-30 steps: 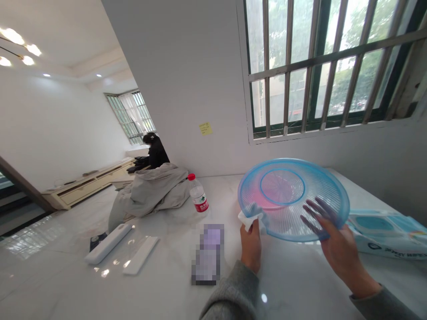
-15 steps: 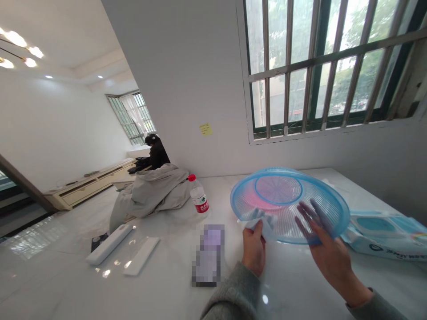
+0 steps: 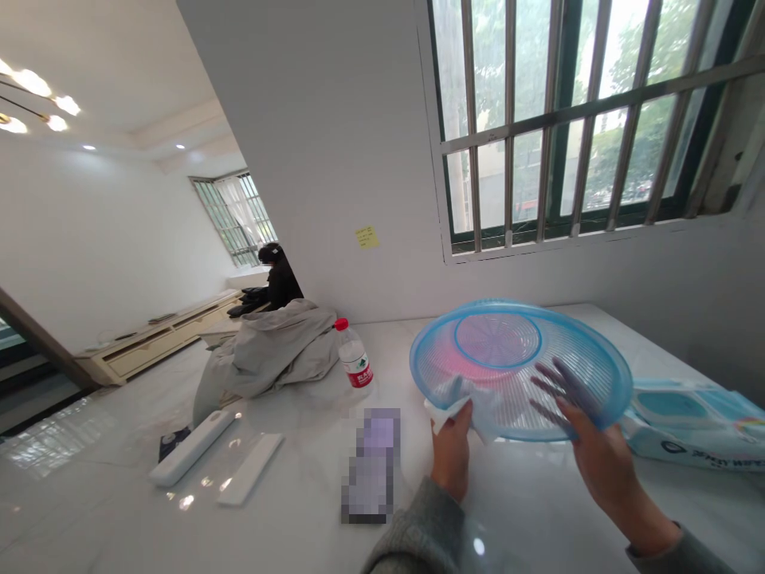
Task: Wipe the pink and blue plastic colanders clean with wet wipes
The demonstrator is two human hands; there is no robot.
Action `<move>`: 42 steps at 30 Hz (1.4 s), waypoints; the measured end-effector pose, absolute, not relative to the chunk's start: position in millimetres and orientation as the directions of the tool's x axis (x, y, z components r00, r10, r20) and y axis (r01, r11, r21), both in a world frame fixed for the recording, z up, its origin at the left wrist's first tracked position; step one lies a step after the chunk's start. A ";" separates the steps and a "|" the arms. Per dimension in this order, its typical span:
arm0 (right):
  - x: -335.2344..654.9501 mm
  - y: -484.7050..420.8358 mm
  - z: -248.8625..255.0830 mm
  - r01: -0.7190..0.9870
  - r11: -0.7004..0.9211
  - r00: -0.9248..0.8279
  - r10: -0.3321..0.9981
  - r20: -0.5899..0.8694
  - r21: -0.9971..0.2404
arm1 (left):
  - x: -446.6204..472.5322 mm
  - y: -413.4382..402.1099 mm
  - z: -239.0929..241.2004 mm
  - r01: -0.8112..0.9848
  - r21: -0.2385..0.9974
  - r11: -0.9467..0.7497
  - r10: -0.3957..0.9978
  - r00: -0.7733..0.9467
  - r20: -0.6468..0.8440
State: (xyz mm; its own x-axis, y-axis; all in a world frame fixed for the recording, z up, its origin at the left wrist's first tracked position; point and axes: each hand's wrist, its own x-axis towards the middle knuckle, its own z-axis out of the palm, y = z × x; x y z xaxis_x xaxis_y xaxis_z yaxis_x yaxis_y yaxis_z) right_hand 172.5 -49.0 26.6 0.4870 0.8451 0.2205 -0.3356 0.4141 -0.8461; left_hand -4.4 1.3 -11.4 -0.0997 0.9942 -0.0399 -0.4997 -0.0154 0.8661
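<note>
A round, see-through blue plastic colander (image 3: 499, 371) is tilted up in front of me over the white table. My left hand (image 3: 453, 450) pinches a white wipe (image 3: 445, 413) around its lower left rim, the thumb on the near side. The other fingers show faintly through the plastic. My right hand (image 3: 603, 470) holds the lower right rim, thumb in front and the fingers spread behind, visible through the ribbed wall. Something pink shows through the colander's middle; I cannot tell what it is.
A blue wipes packet (image 3: 687, 426) lies at the right. Left of the colander are a red-capped water bottle (image 3: 355, 355), a blurred-out phone-shaped object (image 3: 371, 466), two white slabs (image 3: 251, 469) (image 3: 192, 450) and a grey cloth heap (image 3: 268, 351). Another person (image 3: 278, 279) is far back.
My left hand and the wipe have shifted slightly left along the rim. My right hand has moved a little right. The colander has barely moved, and the view has tipped slightly.
</note>
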 end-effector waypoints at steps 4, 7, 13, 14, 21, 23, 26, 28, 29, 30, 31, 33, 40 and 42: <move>181.4 -51.9 32.0 -0.230 0.426 0.574 0.785 0.232 -0.875 | -9.0 8.5 -12.6 -0.523 0.852 -0.026 0.991 -0.127 -0.048; 187.9 -52.6 38.8 -0.184 0.374 0.651 0.739 0.173 -0.909 | -10.9 9.8 -10.9 -0.533 0.844 -0.053 0.986 -0.160 -0.039; 182.9 -49.1 41.5 -0.383 0.349 0.600 0.798 0.057 -0.855 | -7.4 10.1 -13.8 -0.552 0.834 -0.014 0.986 -0.144 -0.079; 180.0 -48.6 40.0 -0.430 0.346 0.565 0.823 0.050 -0.834 | -6.1 9.3 -13.6 -0.553 0.833 0.000 0.988 -0.130 -0.087; 155.7 -46.6 23.0 -0.605 0.270 0.391 0.920 0.016 -0.749 | 5.2 -6.6 -0.8 -0.604 0.795 0.050 0.999 0.034 -0.037; 152.6 -44.9 19.5 -0.630 0.251 0.362 0.932 0.007 -0.735 | 5.7 -7.2 -0.3 -0.606 0.794 0.049 0.999 0.041 -0.030; 158.6 -41.8 18.1 -0.615 0.218 0.340 0.940 -0.005 -0.757 | 2.4 -1.1 -4.5 -0.574 0.818 0.035 0.999 -0.011 -0.051; 169.7 -40.1 19.3 -0.540 0.243 0.399 0.917 0.009 -0.806 | -1.4 4.6 -7.7 -0.535 0.845 0.026 0.994 -0.075 -0.078; 176.2 -39.4 20.1 -0.483 0.267 0.448 0.894 0.026 -0.834 | -3.1 7.0 -8.8 -0.514 0.858 0.017 0.991 -0.104 -0.082; 182.6 -38.9 21.0 -0.422 0.297 0.510 0.859 0.046 -0.857 | -4.5 8.7 -9.5 -0.496 0.868 0.005 0.987 -0.135 -0.083; 188.1 -38.6 21.9 -0.362 0.315 0.550 0.832 0.071 -0.878 | -5.5 9.7 -9.8 -0.481 0.877 -0.003 0.984 -0.155 -0.082; 195.0 -38.6 23.4 -0.307 0.322 0.581 0.809 0.092 -0.896 | -6.1 10.0 -9.8 -0.467 0.884 -0.004 0.982 -0.170 -0.085; 177.6 -43.5 25.2 -0.439 0.269 0.471 0.882 0.036 -0.857 | -1.2 6.6 -11.8 -0.587 0.809 0.034 0.994 -0.068 -0.091; 167.4 -45.5 23.3 -0.507 0.243 0.427 0.904 0.004 -0.827 | 2.3 3.5 -11.9 -0.627 0.776 0.062 0.995 -0.024 -0.099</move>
